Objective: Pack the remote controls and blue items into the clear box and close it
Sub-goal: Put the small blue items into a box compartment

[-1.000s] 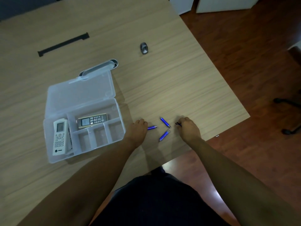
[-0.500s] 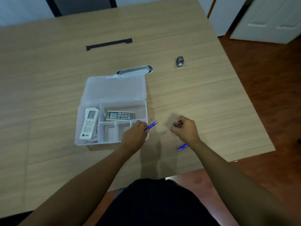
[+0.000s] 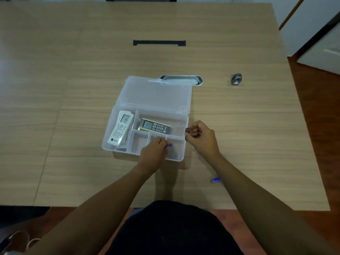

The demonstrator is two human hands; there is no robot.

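The clear box [image 3: 110,142] lies open on the table, its lid [image 3: 156,94] folded back. A white remote [image 3: 121,128] fills its left compartment and a dark remote [image 3: 155,126] lies in the upper one. My left hand [image 3: 153,154] is over the box's front compartments, shut on a blue item [image 3: 169,145] whose tip pokes out. My right hand [image 3: 201,138] is at the box's right edge, closed around another small blue item [image 3: 186,138], mostly hidden. A third blue item [image 3: 216,180] lies on the table near my right forearm.
A metal tray [image 3: 196,80] sits just behind the box lid. A small grey object [image 3: 236,79] rests at the right. A black cable slot [image 3: 159,42] is further back. The table's front edge [image 3: 73,206] is near my body; the right edge drops to a wooden floor.
Both hands have moved from the table toward the box, each carrying a blue item. My left hand is now over the front compartments. One blue item stayed on the table.
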